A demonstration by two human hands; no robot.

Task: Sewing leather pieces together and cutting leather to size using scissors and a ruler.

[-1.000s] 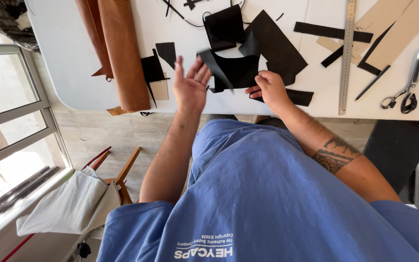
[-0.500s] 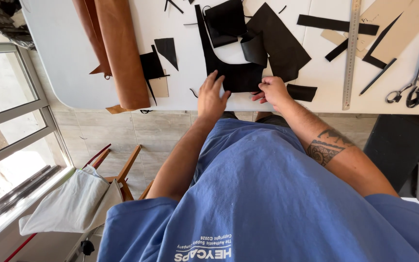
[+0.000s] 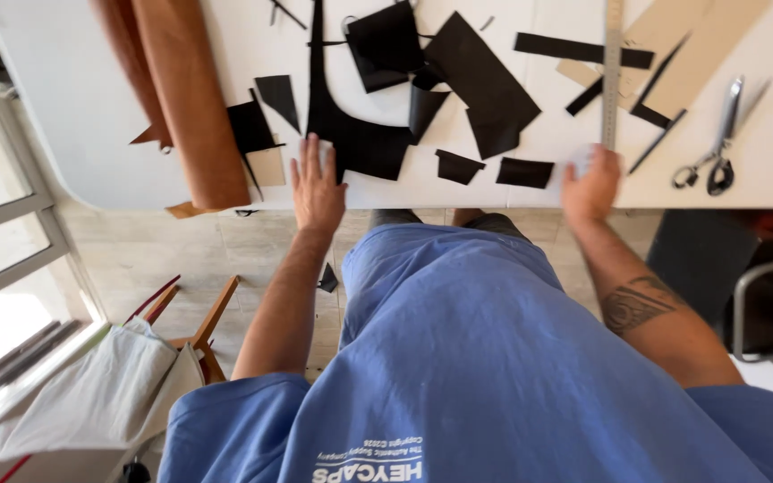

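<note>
My left hand (image 3: 317, 183) lies flat on the white table (image 3: 73, 107) near its front edge, fingers spread and holding nothing. It sits just left of a large black leather piece (image 3: 360, 143) with a long narrow arm running away from me. My right hand (image 3: 592, 182) is blurred, at the table edge further right. Its fingertips are at the near end of a long metal ruler (image 3: 613, 63). Two small black scraps (image 3: 458, 165) (image 3: 525, 172) lie between my hands.
A roll of brown leather (image 3: 185, 98) lies at the left of the table. More black pieces (image 3: 485, 80), tan card strips (image 3: 682, 54) and scissors (image 3: 713, 161) are spread across it. A folding wooden chair with white cloth (image 3: 109, 394) stands on the floor to the left.
Both hands have let go of the large black piece, which now lies flat. My left hand slid left of it; my right hand moved right to the ruler's near end.
</note>
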